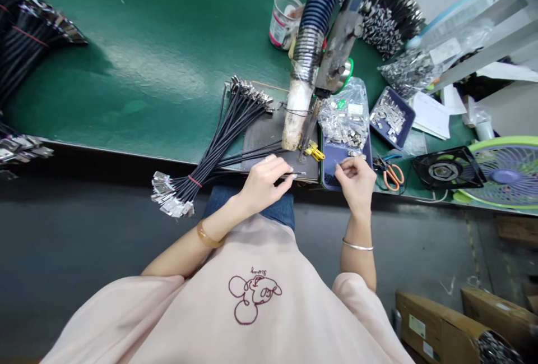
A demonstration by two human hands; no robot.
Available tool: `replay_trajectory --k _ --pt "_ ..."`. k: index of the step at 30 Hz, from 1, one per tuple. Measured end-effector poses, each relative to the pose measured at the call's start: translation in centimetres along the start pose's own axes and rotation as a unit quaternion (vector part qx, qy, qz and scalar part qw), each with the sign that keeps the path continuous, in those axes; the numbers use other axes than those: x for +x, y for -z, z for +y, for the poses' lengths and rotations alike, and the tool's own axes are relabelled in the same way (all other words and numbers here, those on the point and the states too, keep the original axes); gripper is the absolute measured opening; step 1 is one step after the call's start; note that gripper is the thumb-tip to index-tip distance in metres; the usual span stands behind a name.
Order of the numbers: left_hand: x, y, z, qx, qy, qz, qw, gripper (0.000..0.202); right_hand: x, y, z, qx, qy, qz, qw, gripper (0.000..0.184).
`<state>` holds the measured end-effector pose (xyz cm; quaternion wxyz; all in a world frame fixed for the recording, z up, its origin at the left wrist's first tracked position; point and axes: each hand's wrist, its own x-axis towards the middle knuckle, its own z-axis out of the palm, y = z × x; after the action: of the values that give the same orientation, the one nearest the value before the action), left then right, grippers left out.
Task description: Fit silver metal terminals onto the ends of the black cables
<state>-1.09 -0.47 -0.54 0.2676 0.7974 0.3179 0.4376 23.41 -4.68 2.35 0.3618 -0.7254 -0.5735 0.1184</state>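
My left hand (pixel 267 182) pinches a thin black cable (pixel 295 174), its stripped end pointing right at the front edge of a dark metal plate (pixel 263 128). My right hand (pixel 357 182) is over the front of a blue tray (pixel 332 153). Its thumb and index finger are closed together; whatever is between them is too small to make out. Small metal connectors (pixel 355 138) and a plastic bag of more connectors (pixel 344 109) fill the tray's back part. Left of my hands lies a bundle of black cables (pixel 216 142) with metal ends, tied by a red band.
A ribbed hose (pixel 313 33) and a metal tool (pixel 336 44) hang down over the plate. A yellow clip (pixel 315 151), orange-handled scissors (pixel 393 177), a black fan (pixel 448 170) and a small parts tray (pixel 393 117) sit to the right. Further cable bundles (pixel 29 33) lie far left.
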Motion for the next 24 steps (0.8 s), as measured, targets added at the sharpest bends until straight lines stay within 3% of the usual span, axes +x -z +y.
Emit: replay_trajectory --k 3,7,9,12,17,20,24 --pt "-0.5 0.3 1.0 -0.125 0.085 -0.029 0.988 0.012 -2.5 -0.7 -2.9 0.184 -0.038 -0.02 0.982 0.022" --pt "-0.5 0.0 1.2 -0.273 0.236 -0.047 0.931 0.01 -4.6 -2.8 -5.7 0.19 0.015 0.022 0.981 0.011" --pt "-0.4 -0.1 1.1 -0.324 0.27 -0.045 0.906 0.009 -4.8 -3.9 -5.9 0.203 0.017 -0.002 0.979 0.009" --pt "-0.3 -0.2 1.1 -0.342 0.282 -0.046 0.895 0.009 -4.5 -4.9 -5.4 0.257 -0.01 -0.06 0.964 0.01" --pt "-0.3 -0.3 1.2 -0.309 0.27 -0.053 0.911 0.009 -4.4 -5.1 -5.4 0.236 0.006 -0.066 0.97 0.009" --pt "-0.3 -0.3 1.2 -0.307 0.265 -0.067 0.912 0.014 -4.8 -5.2 -5.6 0.169 0.071 -0.031 0.983 0.007" --pt "-0.2 -0.2 0.9 -0.352 0.288 -0.071 0.888 0.018 -5.2 -5.5 -5.4 0.085 0.146 0.04 0.985 0.01"
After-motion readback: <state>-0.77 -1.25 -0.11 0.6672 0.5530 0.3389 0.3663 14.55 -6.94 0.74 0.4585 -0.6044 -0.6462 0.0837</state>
